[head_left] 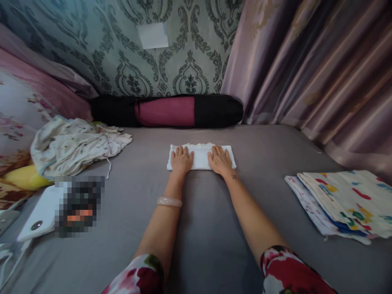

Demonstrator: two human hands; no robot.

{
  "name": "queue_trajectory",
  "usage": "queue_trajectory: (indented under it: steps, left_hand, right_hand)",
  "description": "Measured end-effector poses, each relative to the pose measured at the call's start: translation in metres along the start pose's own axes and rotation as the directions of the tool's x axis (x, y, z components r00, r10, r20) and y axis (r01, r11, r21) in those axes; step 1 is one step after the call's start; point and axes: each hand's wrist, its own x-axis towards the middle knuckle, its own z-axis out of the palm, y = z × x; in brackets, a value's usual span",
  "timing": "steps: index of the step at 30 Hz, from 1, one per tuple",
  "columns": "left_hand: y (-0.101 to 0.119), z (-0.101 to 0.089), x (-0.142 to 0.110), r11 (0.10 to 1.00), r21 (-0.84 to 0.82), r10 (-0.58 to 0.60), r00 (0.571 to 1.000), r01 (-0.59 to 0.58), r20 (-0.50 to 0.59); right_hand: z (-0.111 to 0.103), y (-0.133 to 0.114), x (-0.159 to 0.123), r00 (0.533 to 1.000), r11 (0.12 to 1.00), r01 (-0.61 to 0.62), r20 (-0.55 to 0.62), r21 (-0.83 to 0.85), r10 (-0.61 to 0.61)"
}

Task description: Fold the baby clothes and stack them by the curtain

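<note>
A folded white cloth [201,158], perhaps a towel, lies flat on the grey bed sheet [202,228], its long side running left to right. My left hand [182,160] rests palm down on its left part, fingers stretched out and pointing away from me. On its right part lies my right hand [220,159], also flat with the fingers spread. Between the two hands a strip of white cloth shows. Along its far edge, a thin uneven cream border sticks out.
Folded printed cloths [349,200] are stacked at the right. A crumpled patterned garment [79,143] lies at the left, near a yellow object [26,178], a white device [43,212] and a blurred-out item [80,206]. Along the wall sits a long black-and-pink bag [165,111]; curtains [306,65] hang right.
</note>
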Motion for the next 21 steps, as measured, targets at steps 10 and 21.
queue_trajectory:
  steps: [10,21]
  left_hand:
    - [-0.029,-0.005,0.004,0.999,-0.038,-0.001,0.999,0.002,0.042]
    - [-0.039,-0.006,0.002,0.999,0.003,-0.054,0.997,0.054,0.058]
  right_hand:
    - [-0.008,0.029,-0.007,0.996,0.996,-0.086,0.031,-0.028,0.087]
    - [-0.004,0.03,-0.007,0.989,0.986,-0.148,-0.001,-0.073,0.148]
